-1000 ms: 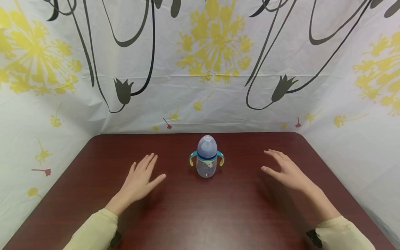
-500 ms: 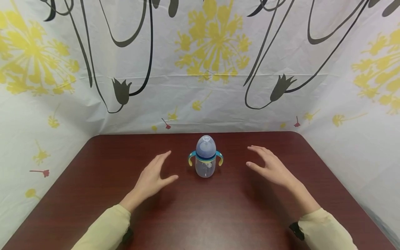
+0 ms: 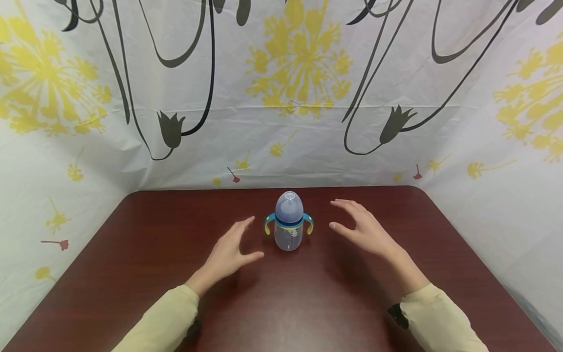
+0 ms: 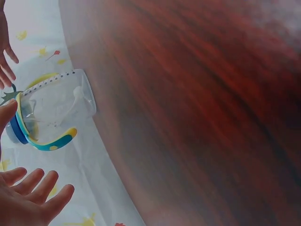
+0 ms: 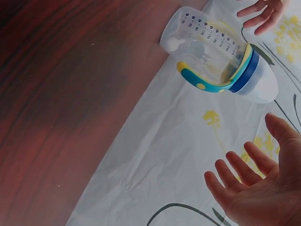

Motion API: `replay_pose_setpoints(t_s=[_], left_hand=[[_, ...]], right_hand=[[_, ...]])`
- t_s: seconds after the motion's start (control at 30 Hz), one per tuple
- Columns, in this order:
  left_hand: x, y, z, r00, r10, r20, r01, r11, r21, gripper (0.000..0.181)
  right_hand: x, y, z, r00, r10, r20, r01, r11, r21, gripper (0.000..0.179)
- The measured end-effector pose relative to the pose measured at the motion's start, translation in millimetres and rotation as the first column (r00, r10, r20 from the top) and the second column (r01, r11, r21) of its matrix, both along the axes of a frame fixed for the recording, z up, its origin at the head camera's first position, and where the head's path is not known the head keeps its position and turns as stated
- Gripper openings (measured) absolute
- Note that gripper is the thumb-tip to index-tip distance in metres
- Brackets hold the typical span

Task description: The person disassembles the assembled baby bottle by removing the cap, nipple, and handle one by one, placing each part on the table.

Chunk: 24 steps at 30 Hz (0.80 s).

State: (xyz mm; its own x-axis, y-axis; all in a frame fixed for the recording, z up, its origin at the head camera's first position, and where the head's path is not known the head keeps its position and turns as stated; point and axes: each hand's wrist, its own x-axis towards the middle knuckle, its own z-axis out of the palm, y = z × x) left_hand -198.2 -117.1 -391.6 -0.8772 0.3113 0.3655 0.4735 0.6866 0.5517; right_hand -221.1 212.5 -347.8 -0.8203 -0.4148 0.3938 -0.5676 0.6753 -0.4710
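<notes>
A baby bottle [image 3: 288, 237] stands upright near the back of the table, with a domed cap, a blue collar and two blue-and-yellow side handles. Its clear body carries a printed measuring scale, legible in the right wrist view on the bottle [image 5: 207, 44]. To its left is my left hand [image 3: 226, 252], fingers extended and thumb spread, apart from the handle. My right hand [image 3: 365, 230] hovers on the other side, thumb and fingers parted, palm facing the bottle. Neither hand holds anything. The left wrist view shows the bottle [image 4: 59, 103] between both hands.
The dark red-brown wooden table [image 3: 281, 303] has rounded far corners. A white cloth [image 3: 211, 98] printed with yellow and grey flowers hangs behind it and along both sides. Pale sleeves cover both forearms, with a dark band [image 3: 398, 315] under the right cuff.
Both hands have moved inward toward the bottle, the left going right and the right going left. The bottle stays in place.
</notes>
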Motion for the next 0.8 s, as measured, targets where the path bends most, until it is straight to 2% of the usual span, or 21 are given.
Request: replay_pose_setpoints(t_s=[0.3,0.8], left_hand=[[-9.7,8.4,-2.5,0.989,-0.009,0.150,0.002,0.999,0.052,0.085],[-28.2,18.4,-14.9,0.972,-0.040,0.232,0.021,0.996,0.087,0.084]], right_hand=[[-11.5,-20,1.7,0.999,0.039,-0.030,-0.040,0.999,-0.017,0.052],[-27.5,-49,-7.0,0.995,0.088,0.038,-0.085,0.995,-0.060,0.058]])
